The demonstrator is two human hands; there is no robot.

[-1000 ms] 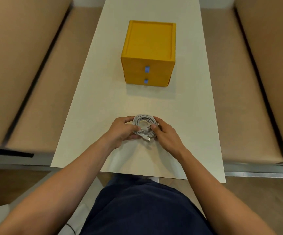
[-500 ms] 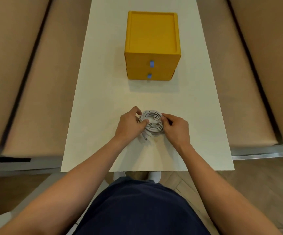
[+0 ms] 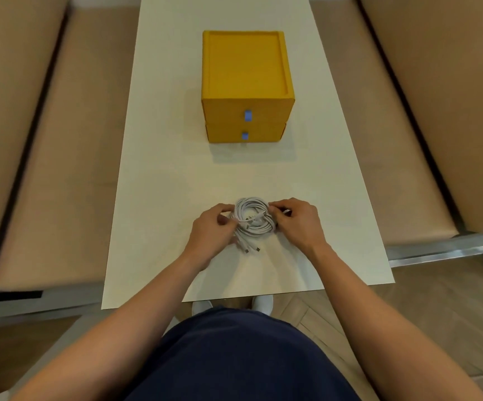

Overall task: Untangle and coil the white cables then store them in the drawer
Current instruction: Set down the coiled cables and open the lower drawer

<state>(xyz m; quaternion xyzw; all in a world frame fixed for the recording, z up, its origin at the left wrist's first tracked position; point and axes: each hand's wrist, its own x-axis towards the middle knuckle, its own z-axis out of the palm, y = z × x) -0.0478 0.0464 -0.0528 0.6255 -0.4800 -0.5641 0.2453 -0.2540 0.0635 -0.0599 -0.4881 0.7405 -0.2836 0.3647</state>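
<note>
A bundle of white cables (image 3: 254, 219) lies wound into a rough ring on the white table (image 3: 176, 175), near its front edge. Several plug ends stick out at the bundle's near side. My left hand (image 3: 211, 235) grips the ring's left side with curled fingers. My right hand (image 3: 296, 222) pinches its right side. Farther back stands a yellow two-drawer box (image 3: 247, 85) with both drawers closed, each with a small blue pull tab.
Tan padded benches (image 3: 60, 140) run along both sides of the narrow table. A metal rail (image 3: 443, 247) lies at the right near the table's front corner. Wooden floor and white shoes show below the table edge.
The camera view has shifted, so the table and box sit differently in frame. Both hands stay on the cable ring and have turned it slightly; the plug ends now point toward me.
</note>
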